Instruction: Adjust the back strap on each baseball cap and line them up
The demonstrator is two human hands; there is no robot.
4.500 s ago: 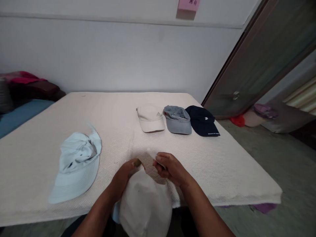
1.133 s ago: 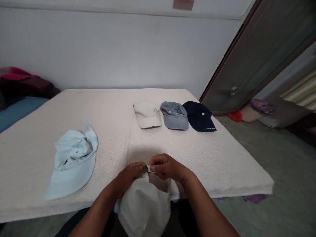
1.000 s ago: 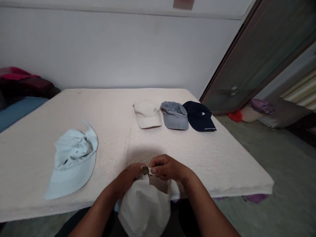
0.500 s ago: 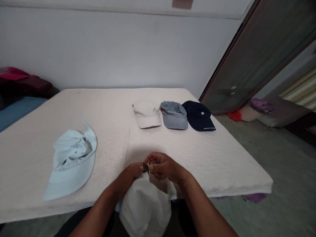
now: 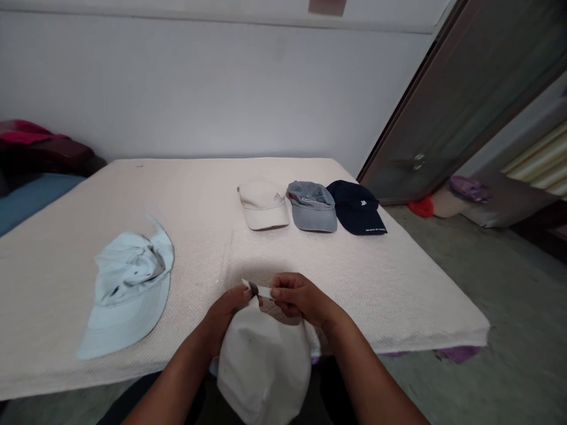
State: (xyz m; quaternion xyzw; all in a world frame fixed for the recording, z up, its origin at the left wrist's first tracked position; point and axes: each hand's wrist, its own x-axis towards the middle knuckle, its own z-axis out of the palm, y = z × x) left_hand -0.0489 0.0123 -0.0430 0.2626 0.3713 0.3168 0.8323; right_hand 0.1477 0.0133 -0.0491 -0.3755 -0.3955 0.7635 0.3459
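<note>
A white cap (image 5: 264, 366) is at the table's near edge, its crown toward me and its back strap (image 5: 264, 291) at the far side. My left hand (image 5: 231, 304) pinches the strap at its dark metal buckle (image 5: 253, 288), where a short strap end pokes out to the left. With thumb and fingertips my right hand (image 5: 297, 296) grips the white strap just right of the buckle. Under the strap the cap's back opening shows between the hands. The cap's brim is hidden. To the left lies a light blue cap (image 5: 128, 289), its crown crumpled and its strap end loose.
Toward the back right, a cream cap (image 5: 264, 203), a grey cap (image 5: 312, 206) and a navy cap (image 5: 358, 208) sit in a row on the white-covered table (image 5: 195, 195). A wall (image 5: 212, 88) stands behind. Right of it is a dark cabinet (image 5: 425, 106).
My right hand has drawn a little to the right, and the strap now stretches between both hands. The buckle has shifted slightly left and up, beside my left thumb.
</note>
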